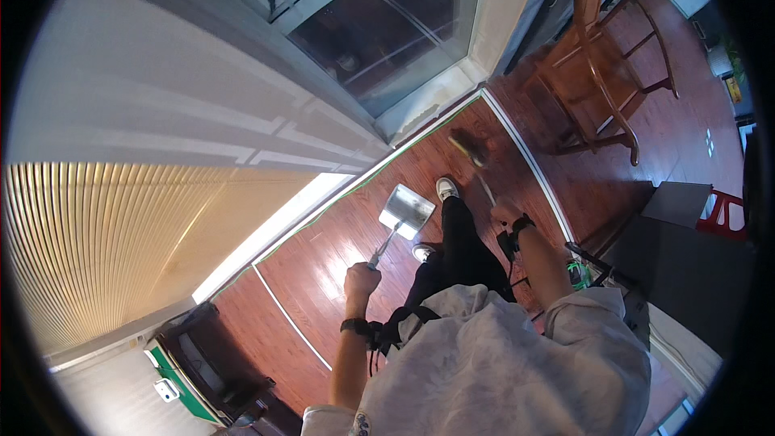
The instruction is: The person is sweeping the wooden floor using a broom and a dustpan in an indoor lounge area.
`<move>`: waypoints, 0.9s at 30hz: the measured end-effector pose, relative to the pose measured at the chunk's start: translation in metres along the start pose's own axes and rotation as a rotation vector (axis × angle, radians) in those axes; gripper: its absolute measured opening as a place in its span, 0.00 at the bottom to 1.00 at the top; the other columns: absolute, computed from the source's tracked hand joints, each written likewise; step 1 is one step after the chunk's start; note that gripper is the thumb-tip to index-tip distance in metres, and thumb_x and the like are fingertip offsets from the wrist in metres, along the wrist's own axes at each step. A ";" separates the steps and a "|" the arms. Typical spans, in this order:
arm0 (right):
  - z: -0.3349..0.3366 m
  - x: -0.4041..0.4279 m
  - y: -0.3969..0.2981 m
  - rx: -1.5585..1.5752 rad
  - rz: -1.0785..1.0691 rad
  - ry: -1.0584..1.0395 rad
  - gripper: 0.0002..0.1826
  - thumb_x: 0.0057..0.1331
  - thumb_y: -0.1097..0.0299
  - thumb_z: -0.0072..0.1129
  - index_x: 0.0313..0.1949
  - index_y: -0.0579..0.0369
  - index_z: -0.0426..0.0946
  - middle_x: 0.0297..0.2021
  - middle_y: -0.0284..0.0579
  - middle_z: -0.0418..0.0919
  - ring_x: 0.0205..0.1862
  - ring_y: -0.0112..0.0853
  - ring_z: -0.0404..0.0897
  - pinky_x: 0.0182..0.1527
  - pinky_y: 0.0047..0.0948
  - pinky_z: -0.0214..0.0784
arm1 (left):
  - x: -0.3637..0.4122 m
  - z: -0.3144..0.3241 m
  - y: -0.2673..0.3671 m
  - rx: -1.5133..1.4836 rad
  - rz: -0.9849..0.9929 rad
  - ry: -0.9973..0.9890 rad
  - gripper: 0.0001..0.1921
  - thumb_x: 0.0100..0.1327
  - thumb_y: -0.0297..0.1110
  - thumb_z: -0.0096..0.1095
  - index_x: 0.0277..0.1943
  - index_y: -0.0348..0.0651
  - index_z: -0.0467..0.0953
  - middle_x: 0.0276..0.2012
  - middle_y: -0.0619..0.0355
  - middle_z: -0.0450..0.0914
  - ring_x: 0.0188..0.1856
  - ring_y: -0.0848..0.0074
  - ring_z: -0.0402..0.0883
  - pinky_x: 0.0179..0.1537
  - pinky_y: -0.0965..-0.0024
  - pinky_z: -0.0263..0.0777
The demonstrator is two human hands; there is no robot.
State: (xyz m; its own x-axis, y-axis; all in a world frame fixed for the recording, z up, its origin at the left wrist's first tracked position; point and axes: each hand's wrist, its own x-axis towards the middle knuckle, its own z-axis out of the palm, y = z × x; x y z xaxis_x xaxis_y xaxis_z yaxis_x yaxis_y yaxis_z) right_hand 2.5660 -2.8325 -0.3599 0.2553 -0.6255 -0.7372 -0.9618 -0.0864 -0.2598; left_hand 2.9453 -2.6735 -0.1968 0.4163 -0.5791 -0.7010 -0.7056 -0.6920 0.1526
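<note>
My left hand [362,281] is closed around the handle of a metal dustpan [407,209]. The pan lies at or just above the floor, left of my shoes, and looks bare inside. In my right hand [507,212] is the pale handle of a broom or brush. Its dark, blurred head [467,148] is by the floor, ahead of my front shoe [447,188] and apart from the dustpan. Both wrists carry black straps with devices.
Reddish wood flooring [321,254] is crossed by white strips [533,163]. A green cord [363,184] runs along the wall base. At upper right stands a wooden armchair [605,79]; dark furniture [224,369] is at lower left. A grey panel [672,272] is on my right.
</note>
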 end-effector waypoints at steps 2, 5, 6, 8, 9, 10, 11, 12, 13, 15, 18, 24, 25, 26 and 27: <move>0.017 -0.019 0.000 -0.043 -0.016 -0.015 0.10 0.47 0.67 0.62 0.23 0.63 0.79 0.27 0.57 0.79 0.32 0.45 0.80 0.33 0.40 0.73 | -0.006 0.005 -0.019 -0.047 0.024 0.041 0.13 0.46 0.35 0.55 0.32 0.38 0.80 0.30 0.39 0.79 0.36 0.52 0.79 0.39 0.58 0.73; 0.031 -0.063 -0.022 0.204 0.278 -0.004 0.13 0.49 0.70 0.59 0.34 0.64 0.79 0.28 0.61 0.78 0.30 0.47 0.79 0.31 0.41 0.72 | -0.018 0.011 -0.045 -0.036 -0.005 0.041 0.12 0.46 0.35 0.56 0.31 0.37 0.80 0.29 0.40 0.79 0.36 0.52 0.79 0.38 0.59 0.73; 0.047 -0.073 -0.015 0.218 0.257 0.005 0.13 0.49 0.70 0.58 0.34 0.64 0.78 0.27 0.61 0.78 0.30 0.46 0.79 0.30 0.41 0.72 | -0.020 0.016 -0.055 -0.044 0.033 0.060 0.12 0.47 0.35 0.57 0.31 0.37 0.80 0.28 0.40 0.79 0.34 0.54 0.80 0.37 0.60 0.74; 0.086 -0.080 0.000 0.252 0.203 0.030 0.13 0.50 0.71 0.57 0.34 0.65 0.77 0.25 0.60 0.78 0.28 0.45 0.79 0.29 0.40 0.71 | -0.013 0.033 -0.087 -0.110 0.070 0.079 0.11 0.47 0.34 0.59 0.28 0.33 0.79 0.22 0.45 0.80 0.25 0.63 0.82 0.30 0.64 0.75; 0.097 -0.088 -0.004 0.306 0.205 0.038 0.12 0.50 0.72 0.56 0.34 0.66 0.76 0.24 0.59 0.77 0.27 0.44 0.79 0.28 0.39 0.70 | -0.013 0.036 -0.100 -0.110 0.070 0.084 0.11 0.47 0.34 0.59 0.28 0.33 0.79 0.22 0.45 0.80 0.25 0.63 0.82 0.30 0.64 0.75; 0.103 -0.095 -0.006 0.393 0.224 0.036 0.11 0.50 0.71 0.56 0.31 0.67 0.76 0.22 0.58 0.77 0.25 0.42 0.79 0.27 0.39 0.69 | -0.013 0.039 -0.112 -0.136 0.003 0.025 0.12 0.48 0.35 0.57 0.29 0.34 0.79 0.25 0.43 0.80 0.29 0.59 0.81 0.34 0.62 0.74; 0.108 -0.102 -0.007 0.480 0.244 0.038 0.10 0.50 0.71 0.55 0.27 0.68 0.76 0.20 0.57 0.77 0.23 0.40 0.79 0.25 0.39 0.68 | -0.012 0.043 -0.123 -0.161 -0.063 -0.034 0.12 0.49 0.36 0.54 0.29 0.35 0.79 0.27 0.42 0.80 0.34 0.55 0.81 0.38 0.59 0.74; 0.115 -0.104 -0.002 0.516 0.212 0.085 0.10 0.52 0.70 0.54 0.26 0.67 0.76 0.20 0.53 0.77 0.23 0.38 0.78 0.24 0.37 0.67 | -0.019 0.042 -0.125 -0.215 -0.074 -0.036 0.13 0.49 0.36 0.54 0.28 0.35 0.79 0.26 0.41 0.79 0.33 0.54 0.81 0.37 0.60 0.74; 0.121 -0.108 0.004 0.534 0.198 0.113 0.10 0.52 0.70 0.54 0.26 0.66 0.76 0.20 0.51 0.77 0.23 0.37 0.78 0.24 0.37 0.66 | -0.018 0.048 -0.132 -0.215 -0.064 -0.036 0.13 0.49 0.36 0.54 0.28 0.35 0.79 0.26 0.41 0.79 0.33 0.54 0.81 0.37 0.60 0.74; 0.104 -0.124 -0.016 0.734 0.253 0.058 0.08 0.54 0.71 0.53 0.30 0.65 0.75 0.22 0.50 0.76 0.24 0.36 0.77 0.25 0.35 0.66 | -0.017 0.062 -0.162 -0.201 -0.084 0.022 0.13 0.49 0.36 0.54 0.29 0.34 0.79 0.27 0.39 0.79 0.34 0.53 0.80 0.37 0.59 0.73; 0.086 -0.140 -0.020 0.931 0.319 0.034 0.07 0.58 0.72 0.50 0.31 0.63 0.73 0.22 0.47 0.75 0.25 0.33 0.75 0.25 0.31 0.66 | -0.037 0.062 -0.157 -0.167 -0.047 0.097 0.12 0.49 0.35 0.56 0.28 0.33 0.78 0.24 0.43 0.78 0.30 0.61 0.80 0.32 0.63 0.73; 0.080 -0.108 -0.008 1.128 0.187 0.238 0.06 0.60 0.73 0.47 0.29 0.61 0.71 0.21 0.43 0.74 0.22 0.29 0.74 0.21 0.27 0.63 | -0.057 0.065 -0.161 -0.255 -0.057 0.161 0.13 0.48 0.35 0.61 0.35 0.35 0.79 0.25 0.45 0.80 0.29 0.65 0.82 0.32 0.64 0.73; 0.075 -0.095 -0.009 1.186 0.231 0.262 0.05 0.60 0.74 0.46 0.30 0.61 0.71 0.20 0.43 0.74 0.20 0.29 0.74 0.18 0.27 0.62 | -0.063 0.062 -0.155 -0.257 -0.009 0.139 0.13 0.49 0.35 0.58 0.36 0.36 0.79 0.29 0.44 0.80 0.33 0.60 0.81 0.36 0.63 0.73; 0.071 -0.082 -0.009 1.244 0.277 0.285 0.04 0.60 0.76 0.46 0.31 0.60 0.71 0.20 0.43 0.74 0.19 0.29 0.74 0.16 0.27 0.61 | -0.064 0.060 -0.151 -0.257 0.038 0.117 0.14 0.50 0.36 0.56 0.37 0.37 0.79 0.32 0.42 0.80 0.37 0.55 0.80 0.40 0.61 0.73; 0.067 -0.066 -0.013 1.247 0.273 0.277 0.04 0.60 0.76 0.46 0.31 0.60 0.71 0.20 0.43 0.74 0.19 0.29 0.74 0.16 0.27 0.61 | -0.061 0.060 -0.151 -0.254 0.031 0.121 0.14 0.50 0.36 0.56 0.37 0.37 0.79 0.32 0.42 0.80 0.37 0.55 0.80 0.40 0.61 0.73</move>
State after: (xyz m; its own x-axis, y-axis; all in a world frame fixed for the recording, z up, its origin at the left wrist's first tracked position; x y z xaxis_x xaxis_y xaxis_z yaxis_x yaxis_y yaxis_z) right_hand 2.5685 -2.7386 -0.3496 -0.1052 -0.6593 -0.7445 -0.2026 0.7472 -0.6330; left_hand 2.9927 -2.5077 -0.2190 0.4731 -0.6384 -0.6071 -0.5595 -0.7500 0.3528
